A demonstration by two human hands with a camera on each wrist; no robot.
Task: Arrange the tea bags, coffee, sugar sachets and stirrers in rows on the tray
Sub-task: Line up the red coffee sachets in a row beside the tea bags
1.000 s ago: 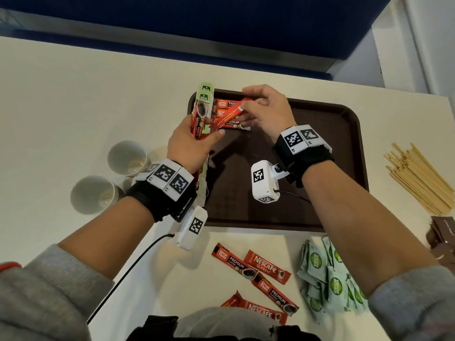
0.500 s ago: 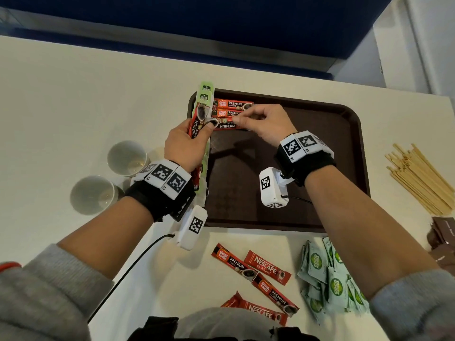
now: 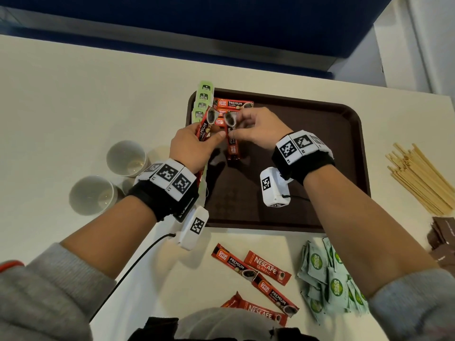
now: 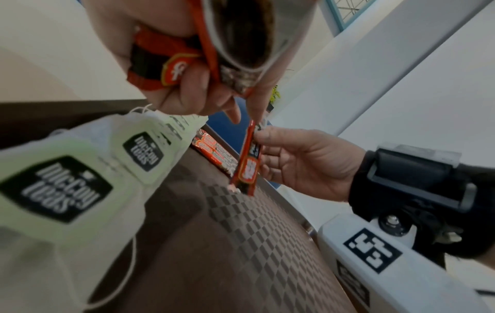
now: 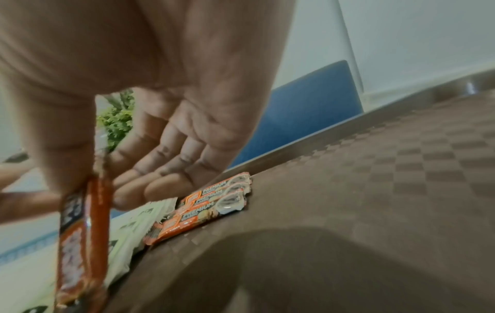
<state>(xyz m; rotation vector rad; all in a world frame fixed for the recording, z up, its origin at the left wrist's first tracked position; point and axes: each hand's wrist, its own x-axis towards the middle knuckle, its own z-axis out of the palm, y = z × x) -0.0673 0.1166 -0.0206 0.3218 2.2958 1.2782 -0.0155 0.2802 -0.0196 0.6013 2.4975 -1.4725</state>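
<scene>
A brown tray [image 3: 320, 148] holds a row of green tea bags [image 3: 203, 99] along its left rim and three red coffee sticks [image 3: 232, 104] side by side at the far left corner. My left hand [image 3: 211, 136] grips a bundle of coffee sticks [image 3: 204, 127] upright over the tray's left edge. My right hand [image 3: 236, 130] pinches one coffee stick [image 3: 232, 148] that hangs down beside the bundle. The left wrist view shows the right hand [image 4: 308, 161] pinching that stick [image 4: 247, 163] above the tray. In the right wrist view the pinched stick [image 5: 83, 233] hangs in front of the three laid sticks [image 5: 211, 203].
Two paper cups [image 3: 126, 157] [image 3: 91, 194] stand left of the tray. Wooden stirrers [image 3: 421, 178] lie at the right, brown sachets [image 3: 443, 239] below them. Green sugar sachets [image 3: 327, 279] and loose coffee sticks [image 3: 251, 269] lie on the table in front of the tray.
My right hand laid a coffee stick into the row on the tray, then came back to the left hand's bundle and took hold of another stick.
</scene>
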